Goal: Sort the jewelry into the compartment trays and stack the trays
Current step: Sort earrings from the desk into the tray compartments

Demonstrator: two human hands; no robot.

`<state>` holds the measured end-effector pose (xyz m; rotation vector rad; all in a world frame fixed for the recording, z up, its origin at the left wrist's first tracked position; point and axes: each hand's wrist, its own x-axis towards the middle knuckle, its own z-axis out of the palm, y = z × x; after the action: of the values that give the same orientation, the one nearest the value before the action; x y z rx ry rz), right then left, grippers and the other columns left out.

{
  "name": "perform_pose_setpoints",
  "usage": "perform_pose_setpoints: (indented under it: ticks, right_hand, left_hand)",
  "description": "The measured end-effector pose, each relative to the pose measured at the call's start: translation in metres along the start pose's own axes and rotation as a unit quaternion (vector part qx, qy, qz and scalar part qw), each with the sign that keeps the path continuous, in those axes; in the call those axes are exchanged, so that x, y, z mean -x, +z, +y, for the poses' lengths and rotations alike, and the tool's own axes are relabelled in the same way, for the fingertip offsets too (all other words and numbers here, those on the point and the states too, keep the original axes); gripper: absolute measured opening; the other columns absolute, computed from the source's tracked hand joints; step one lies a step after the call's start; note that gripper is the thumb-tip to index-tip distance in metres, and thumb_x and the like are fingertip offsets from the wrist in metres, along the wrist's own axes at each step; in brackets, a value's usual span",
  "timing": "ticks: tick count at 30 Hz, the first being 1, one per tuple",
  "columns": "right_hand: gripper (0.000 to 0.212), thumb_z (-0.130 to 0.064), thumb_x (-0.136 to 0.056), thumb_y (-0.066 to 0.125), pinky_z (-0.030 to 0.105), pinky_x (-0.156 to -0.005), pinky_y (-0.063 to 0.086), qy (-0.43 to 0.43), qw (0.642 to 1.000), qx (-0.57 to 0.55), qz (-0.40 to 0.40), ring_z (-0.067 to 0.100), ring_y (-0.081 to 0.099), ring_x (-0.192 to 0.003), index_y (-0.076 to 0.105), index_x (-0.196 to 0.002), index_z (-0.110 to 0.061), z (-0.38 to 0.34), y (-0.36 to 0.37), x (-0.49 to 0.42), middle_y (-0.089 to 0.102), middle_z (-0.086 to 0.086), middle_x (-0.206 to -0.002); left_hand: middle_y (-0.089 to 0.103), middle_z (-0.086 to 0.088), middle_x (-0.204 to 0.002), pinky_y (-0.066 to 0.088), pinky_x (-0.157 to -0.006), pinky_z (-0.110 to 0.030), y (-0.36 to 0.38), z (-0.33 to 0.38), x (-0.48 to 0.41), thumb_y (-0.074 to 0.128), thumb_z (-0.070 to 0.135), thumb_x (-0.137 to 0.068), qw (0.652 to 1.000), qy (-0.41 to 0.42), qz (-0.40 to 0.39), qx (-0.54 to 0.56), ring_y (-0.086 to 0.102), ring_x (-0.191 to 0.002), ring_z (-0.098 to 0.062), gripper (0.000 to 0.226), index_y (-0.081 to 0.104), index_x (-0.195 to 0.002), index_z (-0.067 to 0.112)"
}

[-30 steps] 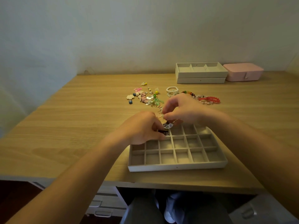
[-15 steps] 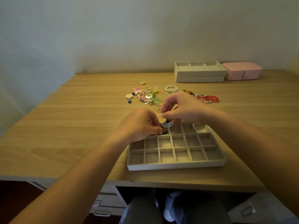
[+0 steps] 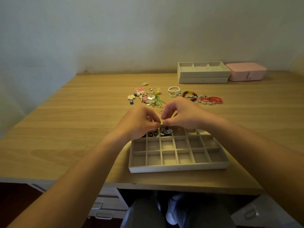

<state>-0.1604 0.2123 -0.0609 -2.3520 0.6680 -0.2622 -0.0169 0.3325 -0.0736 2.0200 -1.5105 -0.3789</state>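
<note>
A person sits at a wooden desk (image 3: 65,129), seen from above through a head-worn camera, with both bare forearms reaching forward.

The left hand (image 3: 139,122) and the right hand (image 3: 182,116) meet fingertip to fingertip above the far edge of a pale compartment tray (image 3: 179,167). Each hand is curled, thumb and forefinger pinched on a small gold earring hook (image 3: 162,121) held between them. A dark patterned charm (image 3: 166,131) hangs just below the pinch, over the tray's far row, beneath the right hand's fingertips. Whether it touches the tray floor cannot be told.

Just under the left hand, in the far row, two small dark round studs (image 3: 153,133) with pale butterfly marks lie in one compartment. The compartments nearer the person than the hands look bare.

Beyond the hands, a loose scatter of small earrings and charms (image 3: 146,97), pink, white, green and yellow, lies on the desk. Beyond the right hand lie a white pearl bracelet (image 3: 174,91), a multicoloured bead bracelet (image 3: 190,94) and a red bead bracelet (image 3: 212,99), close together.

Far beyond the right hand, near the wall, two more pale trays (image 3: 203,74) sit stacked, with a closed pink case (image 3: 245,71) just beside them.
</note>
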Motion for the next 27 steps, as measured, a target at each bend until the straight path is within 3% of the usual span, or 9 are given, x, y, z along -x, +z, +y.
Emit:
perform_pose_setpoints:
  ticks: [2, 6, 10, 16, 27]
  right_hand:
    - [0.010, -0.021, -0.085, 0.081, 0.015, -0.060, 0.050, -0.001, 1.000, 0.018, 0.001, 0.004, 0.069, -0.076, 0.075, -0.087, -0.029, 0.000, 0.001, 0.000, 0.073, -0.010, -0.084]
    - [0.016, -0.018, -0.084, 0.081, 0.016, -0.062, 0.049, -0.012, 0.999, 0.049, 0.011, 0.002, 0.068, -0.074, 0.074, -0.081, -0.032, -0.001, 0.001, 0.000, 0.073, -0.011, -0.080]
    - [0.019, -0.015, -0.083, 0.080, 0.015, -0.058, 0.044, -0.005, 0.996, 0.081, 0.019, -0.001, 0.065, -0.072, 0.071, -0.080, -0.032, -0.002, -0.001, 0.003, 0.071, -0.013, -0.078]
    - [0.016, -0.020, -0.081, 0.084, 0.018, -0.059, 0.044, -0.018, 0.992, 0.119, 0.033, -0.001, 0.063, -0.074, 0.072, -0.084, -0.031, -0.001, 0.004, 0.004, 0.069, -0.013, -0.082]
    - [0.008, -0.022, -0.089, 0.077, 0.014, -0.061, 0.044, -0.030, 0.989, 0.142, -0.012, -0.003, 0.065, -0.076, 0.080, -0.092, -0.029, -0.001, -0.003, 0.006, 0.073, -0.015, -0.085]
  left_hand:
    - [0.057, 0.016, -0.067, 0.034, -0.050, -0.005, 0.001, 0.000, 0.000, 0.079, 0.025, -0.084, 1.000, -0.001, 0.001, -0.012, 0.051, -0.061, 0.014, 0.005, 0.079, -0.089, 0.025]
    - [0.061, 0.014, -0.070, 0.033, -0.052, -0.009, 0.002, 0.004, 0.003, 0.077, 0.026, -0.084, 0.999, 0.014, -0.002, -0.031, 0.054, -0.068, 0.000, 0.006, 0.080, -0.089, 0.028]
    - [0.064, 0.007, -0.072, 0.049, -0.067, -0.032, 0.005, 0.005, 0.006, 0.070, 0.019, -0.084, 0.999, 0.019, -0.007, -0.028, 0.059, -0.073, -0.013, 0.018, 0.079, -0.082, 0.034]
    - [0.065, 0.000, -0.070, 0.051, -0.068, -0.039, 0.008, 0.000, 0.008, 0.063, 0.017, -0.083, 0.999, 0.039, -0.016, -0.032, 0.058, -0.069, -0.020, 0.023, 0.080, -0.084, 0.033]
    - [0.060, 0.011, -0.076, 0.051, -0.071, -0.037, 0.009, 0.002, 0.012, 0.061, 0.024, -0.091, 0.994, 0.050, -0.064, -0.080, 0.057, -0.074, -0.013, 0.026, 0.078, -0.100, 0.040]
